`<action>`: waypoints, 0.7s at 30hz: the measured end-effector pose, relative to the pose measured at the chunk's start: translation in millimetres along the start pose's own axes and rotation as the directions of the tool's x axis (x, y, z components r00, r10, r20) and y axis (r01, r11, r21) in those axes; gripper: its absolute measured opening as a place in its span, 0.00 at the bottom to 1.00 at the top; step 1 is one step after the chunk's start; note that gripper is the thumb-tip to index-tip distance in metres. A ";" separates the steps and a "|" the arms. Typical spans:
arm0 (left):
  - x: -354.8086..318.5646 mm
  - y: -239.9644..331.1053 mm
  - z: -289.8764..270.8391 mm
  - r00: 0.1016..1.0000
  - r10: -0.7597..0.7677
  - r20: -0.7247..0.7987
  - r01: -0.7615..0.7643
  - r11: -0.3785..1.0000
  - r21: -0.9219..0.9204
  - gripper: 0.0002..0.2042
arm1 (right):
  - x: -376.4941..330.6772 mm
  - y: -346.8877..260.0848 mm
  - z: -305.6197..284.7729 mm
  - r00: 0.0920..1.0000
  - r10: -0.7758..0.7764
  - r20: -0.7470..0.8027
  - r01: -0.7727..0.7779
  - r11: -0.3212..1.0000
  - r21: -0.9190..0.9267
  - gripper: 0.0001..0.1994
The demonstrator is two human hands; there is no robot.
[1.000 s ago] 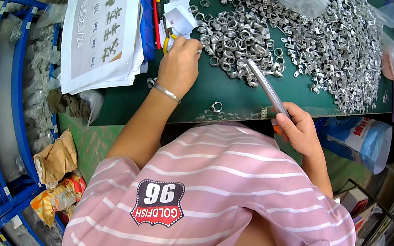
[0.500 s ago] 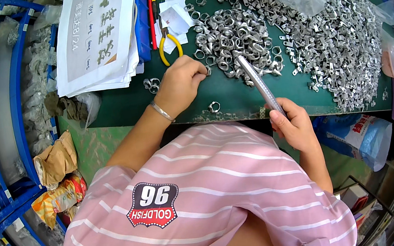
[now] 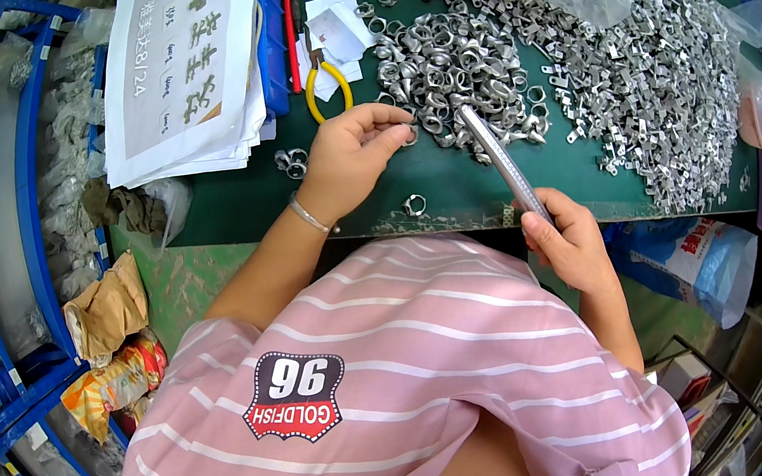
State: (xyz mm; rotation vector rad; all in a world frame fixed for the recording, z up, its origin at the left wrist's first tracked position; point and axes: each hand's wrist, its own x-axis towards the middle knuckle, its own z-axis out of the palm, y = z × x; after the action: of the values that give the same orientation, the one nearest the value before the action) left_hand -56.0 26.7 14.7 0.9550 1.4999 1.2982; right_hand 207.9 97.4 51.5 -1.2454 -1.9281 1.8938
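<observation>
right hand [image 3: 571, 240] gripping metal rod [image 3: 499, 161], tip angled up-left toward ring pile [image 3: 449, 63]

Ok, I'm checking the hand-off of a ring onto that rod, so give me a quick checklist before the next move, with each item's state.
1. Left hand pinches a metal ring at its fingertips: ok.
2. Right hand has a firm grip on the metal rod: ok.
3. Rod tip points at the ring pile: ok.
4. Ring lined up with the rod tip: not ok, they are apart.
5. Ring hole faces the rod: cannot tell.
6. Loose ring on the green table lies off the path: ok.
</observation>
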 end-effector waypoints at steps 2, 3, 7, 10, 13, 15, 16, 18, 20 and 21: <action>-4.6 7.9 -5.7 0.975 -0.156 0.157 0.212 0.859 -0.465 0.08 | 0.8 0.0 0.4 1.000 0.004 0.007 -0.004 1.000 -0.008 0.12; -6.0 8.0 -5.4 0.973 -0.142 0.179 0.218 0.812 -0.541 0.09 | 0.8 -0.9 0.9 1.000 0.005 0.010 -0.005 1.000 -0.010 0.12; -9.1 9.6 0.3 0.967 -0.140 0.212 0.252 0.637 -0.728 0.10 | 2.1 -2.6 2.3 1.000 -0.001 0.025 0.002 0.999 -0.034 0.12; -9.0 13.2 0.3 0.958 -0.177 0.224 0.286 0.569 -0.771 0.10 | 2.3 -1.8 3.1 0.999 -0.008 0.032 0.010 0.999 -0.048 0.12; -9.3 12.4 -0.4 0.957 -0.147 0.249 0.289 0.520 -0.804 0.11 | 1.4 -3.2 4.5 0.999 -0.038 0.029 0.041 0.995 -0.093 0.13; -10.0 13.4 1.1 0.958 -0.150 0.244 0.286 0.520 -0.805 0.11 | 1.2 -5.8 6.6 0.996 -0.090 0.026 0.093 0.982 -0.164 0.13; -10.8 16.3 3.5 0.958 -0.172 0.231 0.287 0.537 -0.793 0.12 | 2.1 -7.7 8.1 0.991 -0.128 0.025 0.130 0.968 -0.213 0.13; -11.1 18.7 5.7 0.954 -0.212 0.210 0.297 0.603 -0.741 0.13 | 3.4 -11.5 11.2 0.984 -0.174 0.026 0.174 0.944 -0.281 0.14; -10.8 19.2 5.9 0.950 -0.246 0.193 0.312 0.694 -0.649 0.14 | 4.7 -15.4 14.3 0.981 -0.190 0.025 0.188 0.929 -0.320 0.14; -11.8 20.7 7.5 0.951 -0.258 0.170 0.307 0.725 -0.617 0.14 | 5.3 -17.4 15.3 0.981 -0.194 0.029 0.193 0.926 -0.323 0.14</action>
State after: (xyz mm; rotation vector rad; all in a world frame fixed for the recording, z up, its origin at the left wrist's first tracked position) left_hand -45.5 20.8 36.6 0.3001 0.9721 1.3849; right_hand 187.3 91.9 62.0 -1.0805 -2.3355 1.5210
